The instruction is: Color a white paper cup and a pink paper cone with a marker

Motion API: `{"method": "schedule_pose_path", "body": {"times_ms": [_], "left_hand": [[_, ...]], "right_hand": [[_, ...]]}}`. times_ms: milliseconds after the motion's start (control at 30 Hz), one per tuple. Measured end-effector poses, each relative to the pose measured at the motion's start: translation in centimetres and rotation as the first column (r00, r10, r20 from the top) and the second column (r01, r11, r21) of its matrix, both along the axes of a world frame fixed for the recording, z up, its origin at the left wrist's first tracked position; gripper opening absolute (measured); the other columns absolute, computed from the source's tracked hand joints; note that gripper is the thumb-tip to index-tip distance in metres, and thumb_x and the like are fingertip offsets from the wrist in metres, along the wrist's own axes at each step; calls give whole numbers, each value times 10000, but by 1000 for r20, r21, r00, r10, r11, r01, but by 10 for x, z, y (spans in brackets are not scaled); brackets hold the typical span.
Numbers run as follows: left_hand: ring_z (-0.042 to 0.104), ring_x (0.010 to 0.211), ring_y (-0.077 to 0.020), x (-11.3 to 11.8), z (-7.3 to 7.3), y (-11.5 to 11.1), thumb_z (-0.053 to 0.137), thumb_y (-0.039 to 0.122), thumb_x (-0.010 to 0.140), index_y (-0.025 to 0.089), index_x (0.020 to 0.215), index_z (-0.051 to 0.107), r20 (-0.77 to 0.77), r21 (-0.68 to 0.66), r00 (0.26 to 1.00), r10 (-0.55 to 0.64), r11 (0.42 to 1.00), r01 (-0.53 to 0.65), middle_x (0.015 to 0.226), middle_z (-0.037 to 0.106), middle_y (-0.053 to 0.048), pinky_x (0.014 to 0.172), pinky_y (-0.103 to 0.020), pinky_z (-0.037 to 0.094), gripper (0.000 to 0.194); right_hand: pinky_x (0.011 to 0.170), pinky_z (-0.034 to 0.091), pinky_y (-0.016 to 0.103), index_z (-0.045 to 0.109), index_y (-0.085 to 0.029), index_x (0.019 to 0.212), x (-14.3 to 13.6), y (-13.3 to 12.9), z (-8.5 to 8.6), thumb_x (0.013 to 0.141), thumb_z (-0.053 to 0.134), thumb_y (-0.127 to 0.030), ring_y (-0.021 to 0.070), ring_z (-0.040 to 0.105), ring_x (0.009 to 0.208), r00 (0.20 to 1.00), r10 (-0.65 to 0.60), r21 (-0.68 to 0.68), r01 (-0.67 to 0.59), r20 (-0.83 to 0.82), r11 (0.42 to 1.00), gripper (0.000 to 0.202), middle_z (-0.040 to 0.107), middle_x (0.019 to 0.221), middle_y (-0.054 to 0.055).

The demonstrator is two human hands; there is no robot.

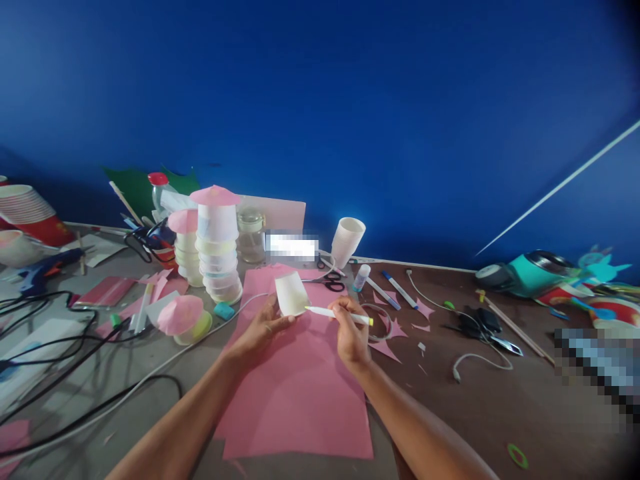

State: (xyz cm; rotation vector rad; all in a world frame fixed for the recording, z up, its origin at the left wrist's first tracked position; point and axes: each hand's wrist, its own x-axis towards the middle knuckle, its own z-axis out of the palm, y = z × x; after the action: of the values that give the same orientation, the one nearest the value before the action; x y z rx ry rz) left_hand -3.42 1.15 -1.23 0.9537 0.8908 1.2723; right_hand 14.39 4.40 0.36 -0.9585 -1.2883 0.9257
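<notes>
A white paper cup lies tilted in my left hand, whose fingers and thumb are closed around its lower left side. My right hand grips a yellow marker with a white barrel, its tip at the cup's lower right edge. Both hands are above a large pink paper sheet. Behind the cup lie black-handled scissors. To the left stands a stack of white cups topped with a pink paper cone, beside a shorter stack with a similar top.
A cup with a pink cone and a blue eraser sit left of the sheet. Black cables run across the left side. A tall white cup, glue stick, blue markers and pink scraps lie right and behind.
</notes>
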Motion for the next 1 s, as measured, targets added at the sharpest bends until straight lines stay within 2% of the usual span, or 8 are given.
{"method": "schedule_pose_path", "body": {"times_ms": [267, 500, 767, 1000], "left_hand": [[530, 908, -193, 0, 3, -2, 764, 339, 783, 196, 1132, 593, -16, 4, 999, -29, 1000, 29, 1028, 594, -54, 763, -283, 411, 414], [534, 906, -201, -1, 1, -1, 773, 354, 770, 192, 1114, 591, -15, -2, 1000, -22, 1000, 22, 1023, 597, -57, 754, -288, 413, 421], [535, 921, -194, -1, 1, -1, 777, 356, 766, 202, 1111, 598, 4, 10, 1000, -27, 1000, 27, 1029, 609, -44, 774, -282, 416, 419], [534, 945, -205, -1, 0, 0, 773, 362, 771, 186, 1121, 608, -17, 18, 1000, -20, 1000, 21, 1059, 607, -63, 789, -292, 425, 425]], "right_hand": [[546, 370, 268, 582, -199, 622, 0, -2, 1, 812, 534, -331, 132, 458, 553, 998, 65, -11, -64, 29, 998, 236, 522, 580, -28], [545, 360, 271, 553, -204, 587, 1, -2, 7, 786, 531, -312, 138, 464, 552, 999, 29, -14, -28, 36, 999, 228, 498, 552, -32], [585, 376, 272, 586, -200, 604, 0, 3, -6, 791, 564, -332, 141, 501, 589, 996, 8, -45, -12, -85, 999, 230, 539, 580, -28], [618, 391, 280, 578, -203, 591, 0, 4, -9, 802, 573, -317, 144, 511, 608, 996, 10, -40, -14, -87, 999, 241, 537, 583, -32]]}}
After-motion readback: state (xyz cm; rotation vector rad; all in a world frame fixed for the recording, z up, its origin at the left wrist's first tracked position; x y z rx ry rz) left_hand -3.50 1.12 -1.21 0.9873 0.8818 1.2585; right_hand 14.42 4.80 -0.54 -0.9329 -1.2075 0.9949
